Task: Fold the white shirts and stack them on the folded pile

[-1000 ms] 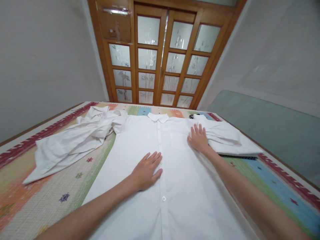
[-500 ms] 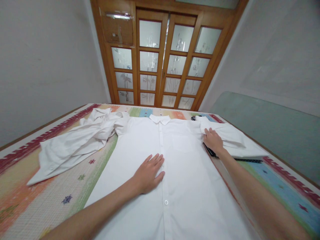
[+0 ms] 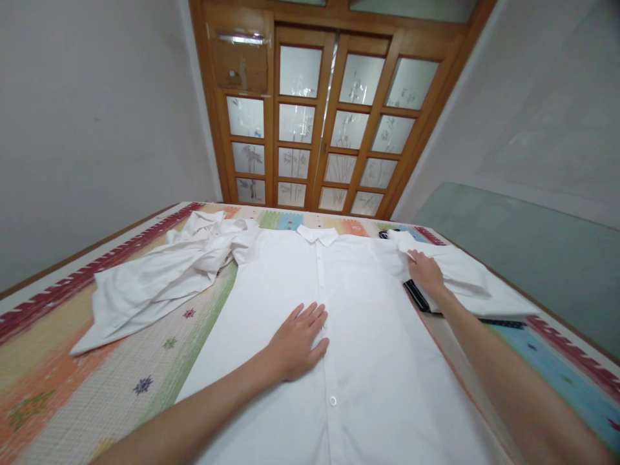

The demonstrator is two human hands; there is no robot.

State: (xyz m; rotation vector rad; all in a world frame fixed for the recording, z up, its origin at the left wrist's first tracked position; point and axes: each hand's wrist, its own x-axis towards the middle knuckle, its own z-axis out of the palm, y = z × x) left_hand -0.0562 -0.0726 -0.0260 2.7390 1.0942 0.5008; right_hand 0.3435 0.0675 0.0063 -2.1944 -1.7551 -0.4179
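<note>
A white button-up shirt (image 3: 290, 284) lies front up and mostly flat, its collar (image 3: 317, 236) at the far end and its button strip running towards me. My left hand (image 3: 300, 342) rests flat on the shirt front beside the buttons, fingers stretched out. At the shirt's right sleeve, my right hand (image 3: 426, 274) has its fingers curled on the white cloth near the sleeve edge; the fingertips are partly hidden. Just below that hand, a black strip-like object (image 3: 416, 296) shows beside the shirt.
A crumpled white garment (image 3: 155, 278) lies to the left on the patterned cloth (image 3: 159, 361). More folded white fabric (image 3: 489, 290) is at the right, with a dark dotted strip (image 3: 504, 323) under its edge. Beyond stand wooden glazed doors (image 3: 314, 116); a pale green panel (image 3: 523, 239) leans at right.
The view has shifted slightly, so everything sits further right. More of the black object shows beside the shirt below my right hand. My left hand stays flat on the shirt.
</note>
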